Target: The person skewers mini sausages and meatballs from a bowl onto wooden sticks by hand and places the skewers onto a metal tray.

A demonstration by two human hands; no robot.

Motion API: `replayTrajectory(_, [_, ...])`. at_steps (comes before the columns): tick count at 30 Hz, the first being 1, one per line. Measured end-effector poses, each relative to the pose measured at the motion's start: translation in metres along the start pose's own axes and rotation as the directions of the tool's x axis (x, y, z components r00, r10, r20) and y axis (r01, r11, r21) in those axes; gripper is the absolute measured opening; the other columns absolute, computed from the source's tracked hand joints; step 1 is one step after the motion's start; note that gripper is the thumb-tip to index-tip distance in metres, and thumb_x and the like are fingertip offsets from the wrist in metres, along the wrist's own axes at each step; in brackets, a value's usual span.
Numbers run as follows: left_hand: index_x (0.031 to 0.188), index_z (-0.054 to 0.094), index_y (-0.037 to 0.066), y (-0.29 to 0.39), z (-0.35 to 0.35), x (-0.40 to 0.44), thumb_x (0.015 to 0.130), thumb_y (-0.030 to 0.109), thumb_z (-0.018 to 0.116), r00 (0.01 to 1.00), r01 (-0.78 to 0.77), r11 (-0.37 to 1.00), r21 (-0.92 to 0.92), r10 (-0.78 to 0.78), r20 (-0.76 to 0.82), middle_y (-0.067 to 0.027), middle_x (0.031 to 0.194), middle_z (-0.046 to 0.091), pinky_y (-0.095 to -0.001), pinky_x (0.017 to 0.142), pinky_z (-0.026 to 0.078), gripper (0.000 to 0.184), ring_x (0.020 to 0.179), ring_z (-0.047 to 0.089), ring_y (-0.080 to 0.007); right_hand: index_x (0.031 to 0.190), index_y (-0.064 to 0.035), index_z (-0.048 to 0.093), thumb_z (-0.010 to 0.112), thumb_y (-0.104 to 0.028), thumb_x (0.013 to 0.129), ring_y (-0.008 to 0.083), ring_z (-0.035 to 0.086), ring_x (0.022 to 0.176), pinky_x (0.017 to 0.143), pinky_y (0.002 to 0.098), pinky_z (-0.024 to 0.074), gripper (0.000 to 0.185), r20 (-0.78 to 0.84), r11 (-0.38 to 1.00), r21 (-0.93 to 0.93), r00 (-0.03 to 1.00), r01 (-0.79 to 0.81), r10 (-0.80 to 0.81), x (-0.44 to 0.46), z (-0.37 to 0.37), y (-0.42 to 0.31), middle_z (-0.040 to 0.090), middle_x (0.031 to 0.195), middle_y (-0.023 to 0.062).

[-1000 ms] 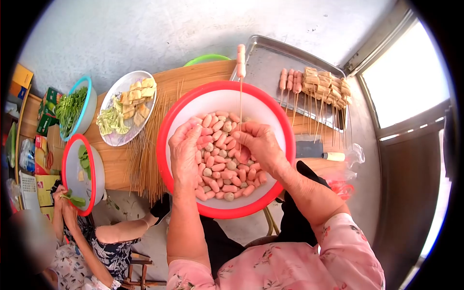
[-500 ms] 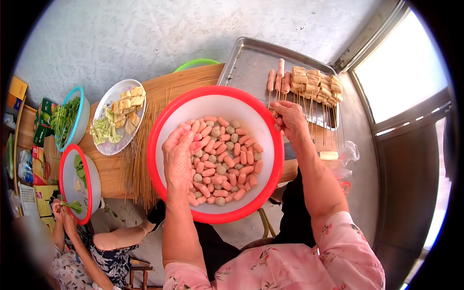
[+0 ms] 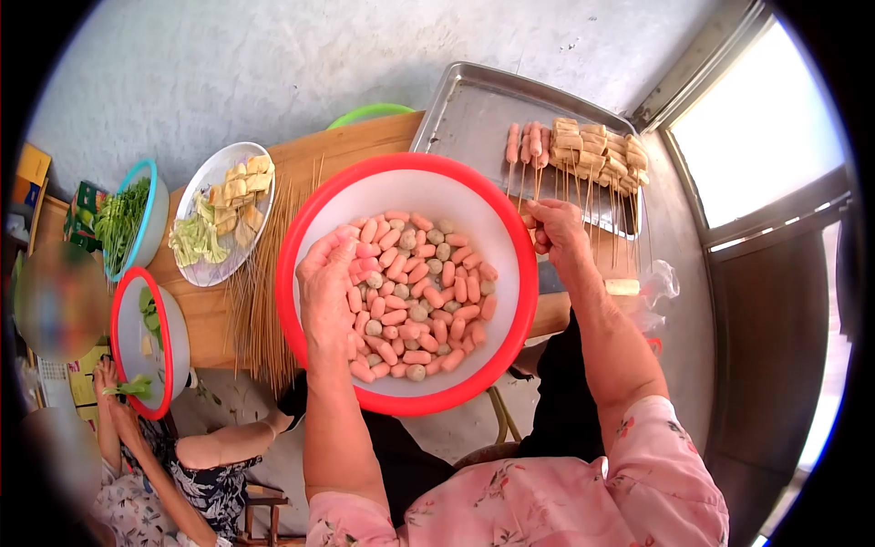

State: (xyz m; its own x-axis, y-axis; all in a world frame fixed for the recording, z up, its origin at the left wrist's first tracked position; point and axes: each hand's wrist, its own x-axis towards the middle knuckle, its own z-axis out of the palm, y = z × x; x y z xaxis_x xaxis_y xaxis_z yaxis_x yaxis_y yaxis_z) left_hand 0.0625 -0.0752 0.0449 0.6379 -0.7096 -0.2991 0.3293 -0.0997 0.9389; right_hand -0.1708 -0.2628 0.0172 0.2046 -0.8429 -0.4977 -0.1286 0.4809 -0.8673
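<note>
A wooden counter [image 3: 365, 137] extends behind the large basin [image 3: 419, 187]; beyond the basin, to its right, a metal tray [image 3: 483, 109] is placed. Just off the basin's right rim, the right hand [image 3: 558, 230] is closed on the stick of a sausage skewer [image 3: 536, 141], whose sausages are held at the tray beside neighbouring skewers [image 3: 512, 143]. Over the basin's left part, the left hand [image 3: 324, 278] is held with fingers curled; whether anything is gripped cannot be told. Loose sausages [image 3: 394, 317] and greyish balls [image 3: 417, 313] are contained in the basin. The step is judged to be the laying down of the skewer; release in line is called for next. Relative to one second earlier, the skewer is shifted from over the basin to the tray.
</note>
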Motion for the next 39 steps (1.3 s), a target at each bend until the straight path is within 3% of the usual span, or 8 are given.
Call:
replayTrajectory(10, [0.109, 0.055, -0.002, 0.000, -0.018, 0.006, 0.089, 0.017, 0.060, 1.000, -0.005, 0.997, -0.081, 0.004, -0.007, -0.0111, 0.087, 0.064, -0.0287, 0.068, 0.054, 0.029, 0.073, 0.063, -0.0172, 0.083, 0.0049, 0.067, 0.059, -0.024, 0.084, 0.0126, 0.051, 0.040, 0.037, 0.0293, 0.0393, 0.030, -0.050, 0.815, -0.549, 0.966, 0.185, -0.252, -0.015, -0.006, 0.004, 0.059, 0.056, 0.0093])
replayTrajectory(13, [0.105, 0.057, -0.002, 0.004, -0.012, -0.002, 0.088, 0.015, 0.060, 0.999, -0.028, 0.989, -0.146, 0.023, -0.037, -0.0100, 0.083, 0.065, -0.0236, 0.062, 0.051, 0.024, 0.069, 0.063, -0.0143, 0.086, -0.0008, 0.068, 0.059, -0.021, 0.083, 0.0206, 0.059, 0.050, 0.051, 0.0345, 0.0452, 0.022, 0.002, 0.562, -0.707, 0.795, 0.430, -0.606, 0.003, -0.013, 0.020, 0.057, 0.055, 0.0151])
replayTrajectory(16, [0.102, 0.060, -0.001, -0.001, -0.015, -0.006, 0.089, 0.018, 0.057, 0.996, -0.086, 0.994, -0.072, 0.088, 0.015, -0.0072, 0.083, 0.063, -0.0246, 0.068, 0.050, 0.024, 0.071, 0.060, -0.0121, 0.096, -0.0013, 0.066, 0.059, -0.016, 0.085, 0.0183, 0.055, 0.052, 0.054, 0.0320, 0.0447, 0.019, 0.053, 0.441, -0.709, 0.665, 0.550, -0.745, -0.004, -0.005, 0.017, 0.059, 0.061, 0.0139])
replayTrajectory(20, [0.098, 0.061, -0.002, -0.002, -0.016, -0.008, 0.084, 0.023, 0.064, 0.997, -0.075, 0.996, -0.050, 0.076, 0.009, -0.0063, 0.080, 0.064, -0.0214, 0.060, 0.048, 0.029, 0.063, 0.058, -0.0090, 0.100, 0.0019, 0.065, 0.057, -0.013, 0.088, 0.0061, 0.050, 0.053, 0.050, 0.0224, 0.0405, 0.020, 0.252, 0.686, -0.423, 0.804, 0.592, -0.539, -0.039, 0.032, 0.011, 0.053, 0.059, -0.0010])
replayTrajectory(22, [0.097, 0.061, -0.001, 0.005, -0.022, -0.010, 0.084, 0.022, 0.063, 0.997, -0.081, 0.996, -0.031, 0.081, 0.005, -0.0058, 0.079, 0.063, -0.0219, 0.060, 0.048, 0.027, 0.063, 0.058, -0.0094, 0.101, 0.0015, 0.065, 0.057, -0.011, 0.087, 0.0070, 0.051, 0.054, 0.052, 0.0227, 0.0419, 0.020, 0.347, 0.666, -0.514, 0.842, 0.540, -0.414, -0.058, 0.051, 0.006, 0.055, 0.060, 0.0013])
replayTrajectory(27, [0.104, 0.056, -0.001, -0.009, -0.046, 0.007, 0.088, 0.014, 0.059, 0.996, -0.087, 0.989, -0.119, 0.082, -0.047, -0.0120, 0.083, 0.064, -0.0243, 0.051, 0.050, 0.022, 0.066, 0.064, -0.0166, 0.096, 0.0017, 0.064, 0.059, -0.009, 0.084, 0.0170, 0.059, 0.058, 0.057, 0.0287, 0.0458, 0.017, 0.608, 0.475, -0.481, 0.671, 0.737, -0.424, -0.058, 0.072, 0.023, 0.061, 0.066, 0.0123])
replayTrajectory(31, [0.104, 0.056, -0.001, 0.002, -0.059, 0.004, 0.088, 0.015, 0.060, 0.992, -0.030, 0.992, -0.123, 0.015, -0.123, -0.0135, 0.085, 0.065, -0.0289, 0.061, 0.053, 0.023, 0.070, 0.064, -0.0190, 0.094, 0.0030, 0.063, 0.059, -0.007, 0.083, 0.0196, 0.057, 0.057, 0.056, 0.0316, 0.0452, 0.016, 0.610, 0.557, -0.485, 0.717, 0.674, -0.337, -0.071, 0.090, 0.017, 0.059, 0.064, 0.0144])
replayTrajectory(39, [0.108, 0.054, -0.001, 0.008, -0.126, -0.004, 0.087, 0.015, 0.060, 0.900, -0.184, 0.974, -0.135, 0.112, -0.421, -0.0132, 0.086, 0.065, -0.0291, 0.065, 0.053, 0.027, 0.071, 0.064, -0.0187, 0.091, 0.0020, 0.062, 0.059, -0.006, 0.082, 0.0234, 0.057, 0.057, 0.055, 0.0325, 0.0448, 0.013, 0.712, 0.467, -0.439, 0.615, 0.767, -0.340, -0.066, 0.103, 0.026, 0.059, 0.066, 0.0152])
